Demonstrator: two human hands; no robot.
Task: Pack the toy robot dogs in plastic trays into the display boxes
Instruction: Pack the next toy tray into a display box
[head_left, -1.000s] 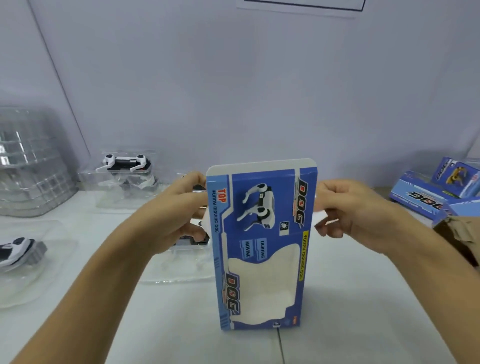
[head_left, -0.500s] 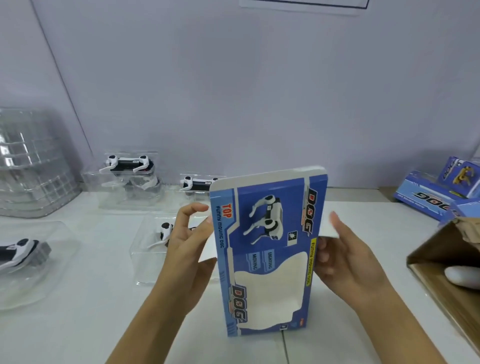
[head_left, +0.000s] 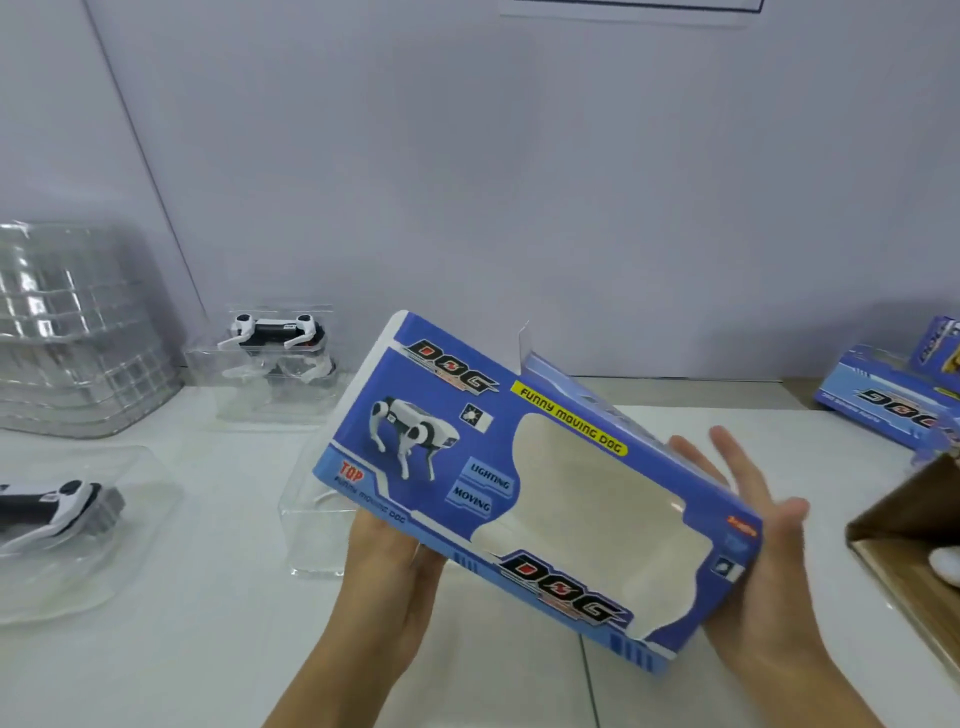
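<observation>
At centre frame we hold the blue display box (head_left: 540, 488) tilted above the white table (head_left: 182, 649). It looks like light, thin card with a soft window film, so we would grip its edges, not the window. Our left hand (head_left: 389, 561) clasps the lower-left end; our right hand (head_left: 753, 551) lies flat-fingered against the right end. The trayed toy robot dogs (head_left: 275, 338) wait at upper left.

Four blue cardboard display boxes: one held (head_left: 535, 488), three at the desk's far right edge (head_left: 883, 400). Three clear plastic trays (head_left: 275, 358) hold white-and-black toy robot dogs (head_left: 272, 330).
</observation>
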